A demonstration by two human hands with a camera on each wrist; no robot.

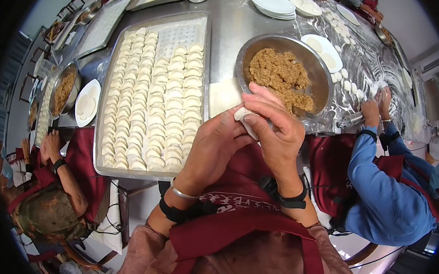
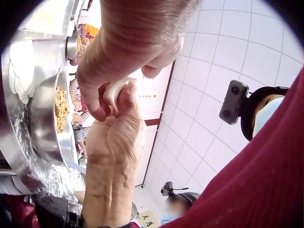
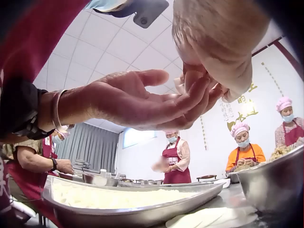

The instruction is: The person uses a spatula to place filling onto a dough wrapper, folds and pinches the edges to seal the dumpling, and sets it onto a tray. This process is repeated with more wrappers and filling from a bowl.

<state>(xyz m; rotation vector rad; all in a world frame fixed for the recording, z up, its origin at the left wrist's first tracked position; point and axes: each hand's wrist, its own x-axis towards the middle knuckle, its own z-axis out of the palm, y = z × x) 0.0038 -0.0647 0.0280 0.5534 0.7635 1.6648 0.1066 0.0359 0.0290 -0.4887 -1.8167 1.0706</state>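
Observation:
A folded white dumpling [image 1: 247, 122] is held between both hands, above the apron and in front of the filling bowl. My left hand [image 1: 211, 144] grips it from the left, thumb at its upper edge. From the other side my right hand [image 1: 280, 133] pinches it, the thumb bent against the dough and the fingers over its far side. Part of the dumpling [image 2: 113, 92] shows between the fingers in the left wrist view. In the right wrist view the fingers hide most of it. The metal bowl [image 1: 328, 91] just beyond holds brown filling [image 1: 279, 70].
Left of the hands lies a tray [image 1: 98, 149] with rows of dumplings. A pale flat piece [image 1: 223, 94] sits between tray and bowl. Plates with wrappers [image 1: 330, 53], stacked plates [image 1: 273, 4] and floured table [image 1: 380, 61] lie beyond. People work on either side, one in blue sleeves [image 1: 377, 182].

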